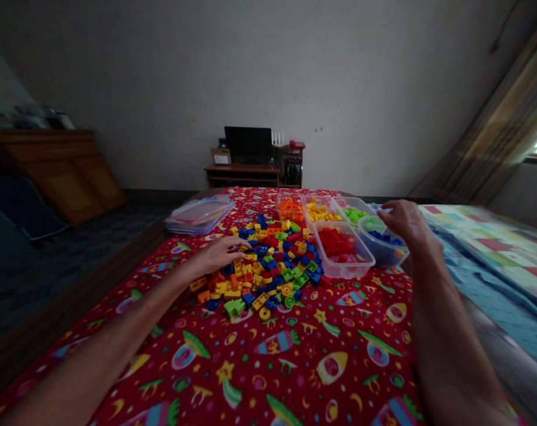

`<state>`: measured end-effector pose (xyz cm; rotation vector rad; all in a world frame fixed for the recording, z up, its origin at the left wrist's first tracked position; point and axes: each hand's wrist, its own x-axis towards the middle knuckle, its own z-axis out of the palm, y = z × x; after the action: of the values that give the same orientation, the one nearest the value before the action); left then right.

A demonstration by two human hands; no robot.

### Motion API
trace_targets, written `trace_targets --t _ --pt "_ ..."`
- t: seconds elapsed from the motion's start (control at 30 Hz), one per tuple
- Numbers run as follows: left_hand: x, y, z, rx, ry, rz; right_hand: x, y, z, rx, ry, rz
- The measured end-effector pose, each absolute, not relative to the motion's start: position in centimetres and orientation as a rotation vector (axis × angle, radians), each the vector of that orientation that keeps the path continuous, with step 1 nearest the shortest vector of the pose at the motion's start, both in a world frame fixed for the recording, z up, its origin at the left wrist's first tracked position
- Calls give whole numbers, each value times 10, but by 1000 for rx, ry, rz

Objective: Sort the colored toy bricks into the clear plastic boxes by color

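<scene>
A heap of small plastic building blocks (268,260) in blue, yellow, red, orange and green lies on a red cloth with rockets and stars (304,349). My left hand (221,253) reaches into the heap's left side, its fingers pinched together on a small piece I cannot make out. My right hand (405,220) hovers over a round clear tub of blue blocks (383,245), fingers curled; whether it holds anything is hidden. Beside it stands a clear tub of red blocks (341,251).
Behind stand clear tubs of orange blocks (290,207), yellow blocks (320,210) and green blocks (354,212). A stack of clear lids (199,216) lies at the far left. A patterned bedspread (494,254) is on the right, a desk with a monitor (249,145) beyond.
</scene>
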<state>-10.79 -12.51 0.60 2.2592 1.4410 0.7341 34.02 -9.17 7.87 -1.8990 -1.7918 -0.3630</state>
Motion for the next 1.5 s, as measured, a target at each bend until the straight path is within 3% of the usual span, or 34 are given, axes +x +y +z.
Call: trace_targets --t 0.27,0.57,0.93,1.17,1.5 --pt "-99 -128 0 2225 1501 711 233 -120 88 -1485 -2141 -339" --pt "-89 -137 18 2360 1529 838 134 -166 28 -982 -2750 -152" --pt "-66 -138 2 2440 1472 787 155 -159 43 -1018 -2500 39" --pt "-59 -136 5 2445 1532 869 156 -130 33 -1012 -2392 382" --pt "-42 -156 24 1769 1299 1050 148 -145 47 -880 -2181 419"
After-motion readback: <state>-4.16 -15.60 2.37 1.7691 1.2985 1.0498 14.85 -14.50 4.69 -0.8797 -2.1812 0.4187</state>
